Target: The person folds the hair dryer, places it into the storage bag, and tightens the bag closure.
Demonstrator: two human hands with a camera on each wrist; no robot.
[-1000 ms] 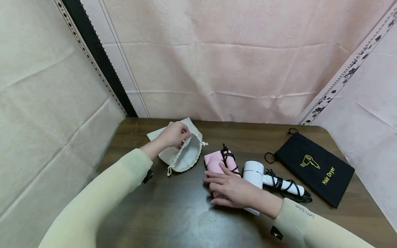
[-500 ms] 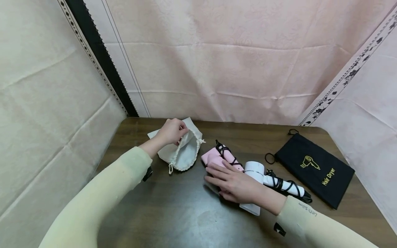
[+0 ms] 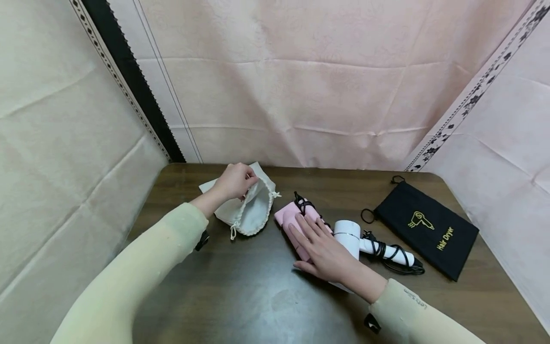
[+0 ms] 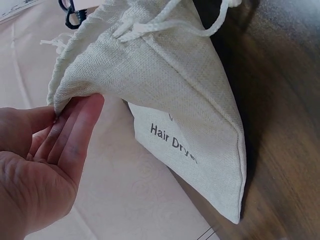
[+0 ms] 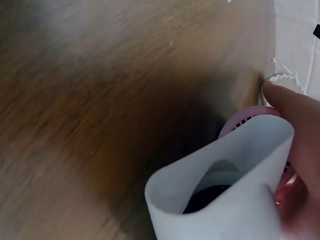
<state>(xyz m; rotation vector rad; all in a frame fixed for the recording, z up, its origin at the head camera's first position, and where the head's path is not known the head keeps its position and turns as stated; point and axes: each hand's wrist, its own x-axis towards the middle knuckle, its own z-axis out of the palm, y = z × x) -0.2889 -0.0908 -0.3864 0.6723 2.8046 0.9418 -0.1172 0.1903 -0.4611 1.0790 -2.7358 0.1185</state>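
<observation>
While a pale cloth backdrop rises behind everything, the dark wooden table spreads in front of you. At its right side lies a flat black pouch, marked "Hair Dryer" in yellow. Near the far edge, left of centre, sits the cream pouch, its mouth gaping toward the right. The white hair dryer lies between the black pouch and your right hand, its nozzle partly under your hand and wrist. Just left of it rests the pink hair dryer, beneath your right fingers, which are straight and slightly spread; how firmly they press, you cannot tell. Your left hand pinches the cream pouch's rim between thumb and fingers. A black cord winds round the white handle.
</observation>
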